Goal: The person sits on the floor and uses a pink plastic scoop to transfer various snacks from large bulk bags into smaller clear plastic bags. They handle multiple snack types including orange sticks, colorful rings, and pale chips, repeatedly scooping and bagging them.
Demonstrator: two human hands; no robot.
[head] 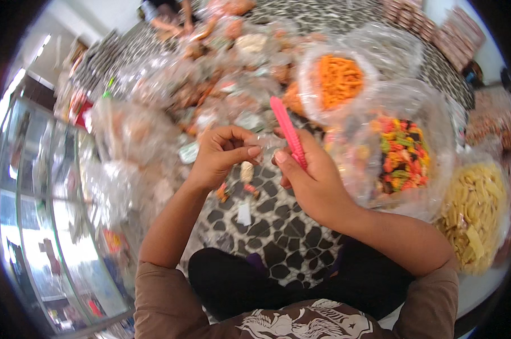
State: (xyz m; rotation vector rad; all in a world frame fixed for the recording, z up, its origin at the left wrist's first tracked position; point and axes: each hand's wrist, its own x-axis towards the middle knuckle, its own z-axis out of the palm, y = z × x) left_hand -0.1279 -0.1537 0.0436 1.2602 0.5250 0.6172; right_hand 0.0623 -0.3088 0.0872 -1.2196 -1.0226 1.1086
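My left hand point(228, 154) pinches one edge of a small clear plastic bag point(269, 142) between thumb and fingers. Across from it, my right hand point(312, 173) grips a pink plastic tool point(288, 129) with a ribbed edge, slanting up and to the left. The right thumb and fingertips are also close to the bag; whether they pinch it I cannot tell. Below the bag, a pale snack piece point(247, 172) and a few coloured bits are visible over the stone-patterned floor point(276, 237). A white slip point(244, 214) lies nearer to me.
Filled clear bags point(234, 97) are heaped ahead. At right stand large open bags of orange sticks point(340, 80), multicoloured snacks point(403, 156) and pale yellow strips point(475, 216). A glass display case point(56, 212) borders the left. Another person's arm point(166, 26) shows at the far end.
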